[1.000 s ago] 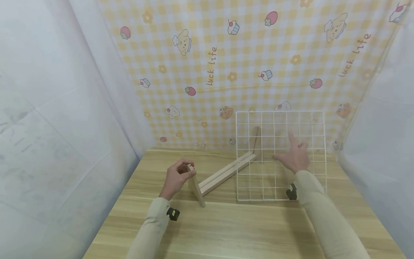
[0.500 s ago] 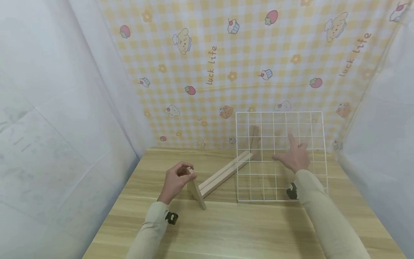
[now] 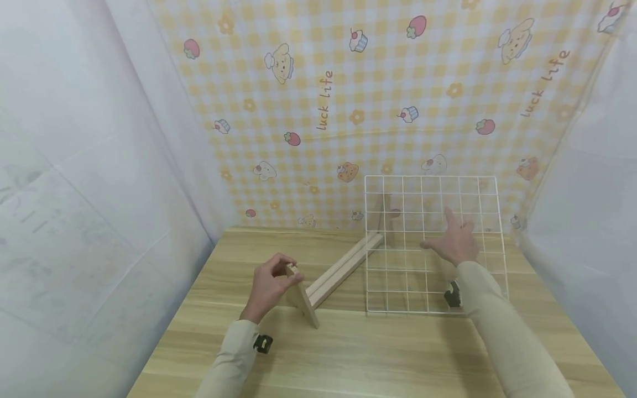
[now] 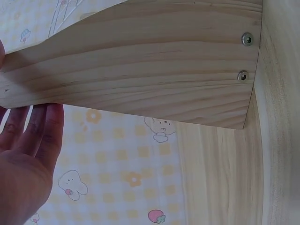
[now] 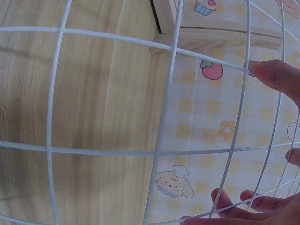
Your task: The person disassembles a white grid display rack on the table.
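My left hand [image 3: 269, 284] grips the narrow top of a wooden end board [image 4: 140, 70], its thumb on one edge and its fingers on the other. This board is part of a wooden stand [image 3: 345, 271], whose long rails run back and to the right towards a second upright board [image 3: 383, 213]. Two screws [image 4: 243, 76] show near the wide end of the near board. On the right, a white wire grid panel [image 3: 366, 249] stands upright, held by my right hand [image 3: 455, 240]. The thumb meets a wire in the right wrist view, and the spread fingers reach among the wires.
The stand is on a wood-grain table [image 3: 358, 354]. A yellow checked cloth [image 3: 338, 99] with cartoon prints hangs at the back, and white sheets [image 3: 99, 166] close off the sides. The grid overlaps the stand's far end in the head view.
The stand has turned: its far end has swung left, and its near end has come slightly towards me with my left hand. The grid's top edge sits a little lower; my right hand has barely moved.
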{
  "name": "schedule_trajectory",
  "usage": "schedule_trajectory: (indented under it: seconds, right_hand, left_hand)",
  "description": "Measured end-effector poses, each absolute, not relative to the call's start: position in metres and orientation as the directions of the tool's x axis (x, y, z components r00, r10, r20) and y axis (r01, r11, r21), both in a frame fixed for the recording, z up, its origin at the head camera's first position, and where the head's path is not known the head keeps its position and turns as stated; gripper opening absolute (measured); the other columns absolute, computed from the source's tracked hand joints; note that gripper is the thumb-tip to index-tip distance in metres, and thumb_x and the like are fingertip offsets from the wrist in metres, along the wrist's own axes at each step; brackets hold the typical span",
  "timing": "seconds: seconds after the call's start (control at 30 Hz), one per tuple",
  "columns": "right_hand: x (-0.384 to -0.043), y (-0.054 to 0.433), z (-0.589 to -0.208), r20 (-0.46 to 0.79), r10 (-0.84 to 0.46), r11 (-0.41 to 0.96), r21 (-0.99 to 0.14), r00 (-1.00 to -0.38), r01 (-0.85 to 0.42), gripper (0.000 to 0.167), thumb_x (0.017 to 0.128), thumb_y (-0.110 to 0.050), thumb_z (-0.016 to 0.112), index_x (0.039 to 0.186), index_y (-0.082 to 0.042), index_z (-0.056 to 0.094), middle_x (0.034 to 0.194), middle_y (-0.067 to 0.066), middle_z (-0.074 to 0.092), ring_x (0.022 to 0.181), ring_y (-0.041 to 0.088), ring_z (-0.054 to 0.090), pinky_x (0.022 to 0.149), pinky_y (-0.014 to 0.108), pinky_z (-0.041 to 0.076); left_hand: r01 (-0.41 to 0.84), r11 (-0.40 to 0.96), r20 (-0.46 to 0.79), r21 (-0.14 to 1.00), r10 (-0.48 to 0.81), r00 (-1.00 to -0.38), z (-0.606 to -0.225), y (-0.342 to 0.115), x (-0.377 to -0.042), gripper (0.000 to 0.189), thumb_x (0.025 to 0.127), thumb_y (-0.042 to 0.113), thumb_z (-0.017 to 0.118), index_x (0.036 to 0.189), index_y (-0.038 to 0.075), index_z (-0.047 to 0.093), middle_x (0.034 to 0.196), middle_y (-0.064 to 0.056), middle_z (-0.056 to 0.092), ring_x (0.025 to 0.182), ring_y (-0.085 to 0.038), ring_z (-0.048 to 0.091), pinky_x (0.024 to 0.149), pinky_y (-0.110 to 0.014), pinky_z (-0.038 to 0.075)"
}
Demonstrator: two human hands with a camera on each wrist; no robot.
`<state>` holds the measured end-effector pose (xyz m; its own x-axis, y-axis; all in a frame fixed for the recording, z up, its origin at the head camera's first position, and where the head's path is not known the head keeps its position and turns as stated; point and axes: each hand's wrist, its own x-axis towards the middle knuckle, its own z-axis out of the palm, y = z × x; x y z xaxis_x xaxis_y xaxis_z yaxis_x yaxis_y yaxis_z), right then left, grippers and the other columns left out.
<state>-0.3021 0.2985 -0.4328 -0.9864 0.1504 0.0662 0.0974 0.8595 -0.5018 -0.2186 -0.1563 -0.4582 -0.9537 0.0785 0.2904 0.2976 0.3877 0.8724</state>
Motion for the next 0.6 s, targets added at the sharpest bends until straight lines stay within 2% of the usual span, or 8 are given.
schedule_trajectory:
  seconds: [0.1, 0.2, 0.33, 0.5, 0.6]
  right_hand:
    - [-0.301, 0.299, -0.432, 0.047, 0.147, 0.858, -0.503, -0.988, 0.104, 0.130, 0.070, -0.063, 0.081, 0.162, -0.017, 0.002, 0.150, 0.054, 0.008, 0.118, 0.073, 0.041, 0.070, 0.063, 0.053]
    - [-0.300, 0.300, -0.430, 0.022, 0.141, 0.857, -0.503, -0.990, 0.111, 0.132, 0.069, -0.066, 0.080, 0.162, -0.017, 0.001, 0.152, 0.052, 0.004, 0.127, 0.075, 0.031, 0.082, 0.073, 0.049]
    - [-0.297, 0.299, -0.429, -0.009, 0.118, 0.855, -0.507, -0.993, 0.107, 0.134, 0.068, -0.066, 0.080, 0.162, -0.015, 0.000, 0.152, 0.052, 0.003, 0.131, 0.074, 0.025, 0.085, 0.075, 0.047]
    - [-0.295, 0.299, -0.432, -0.034, 0.109, 0.852, -0.512, -0.994, 0.111, 0.134, 0.068, -0.065, 0.081, 0.162, -0.015, 0.000, 0.151, 0.053, 0.003, 0.129, 0.074, 0.028, 0.084, 0.076, 0.047]
    - [-0.295, 0.299, -0.434, -0.039, 0.107, 0.857, -0.503, -0.993, 0.113, 0.134, 0.067, -0.065, 0.081, 0.162, -0.013, 0.002, 0.151, 0.053, 0.008, 0.129, 0.072, 0.029, 0.083, 0.076, 0.048]
  left_hand:
    - [0.319, 0.405, 0.315, 0.857, 0.079, -0.946, -0.458, -0.154, -0.215, 0.033, 0.077, 0.017, 0.086, 0.103, 0.015, 0.067, 0.096, -0.008, 0.075, 0.089, -0.019, 0.073, 0.086, -0.038, 0.061]
    - [0.336, 0.427, 0.334, 0.839, 0.081, -0.939, -0.458, -0.153, -0.211, 0.033, 0.077, 0.018, 0.087, 0.103, 0.015, 0.067, 0.094, -0.006, 0.074, 0.086, -0.017, 0.072, 0.086, -0.043, 0.061]
    - [0.367, 0.447, 0.367, 0.816, 0.090, -0.926, -0.459, -0.150, -0.205, 0.034, 0.075, 0.020, 0.087, 0.101, 0.013, 0.066, 0.092, -0.005, 0.074, 0.082, -0.014, 0.070, 0.086, -0.049, 0.060]
    - [0.408, 0.465, 0.406, 0.786, 0.111, -0.907, -0.462, -0.147, -0.200, 0.033, 0.075, 0.021, 0.087, 0.098, 0.012, 0.064, 0.093, 0.000, 0.074, 0.078, -0.004, 0.066, 0.082, -0.035, 0.060]
    - [0.447, 0.471, 0.441, 0.761, 0.131, -0.888, -0.463, -0.146, -0.197, 0.032, 0.074, 0.019, 0.088, 0.093, 0.012, 0.062, 0.090, 0.000, 0.074, 0.075, -0.001, 0.064, 0.077, -0.029, 0.060]
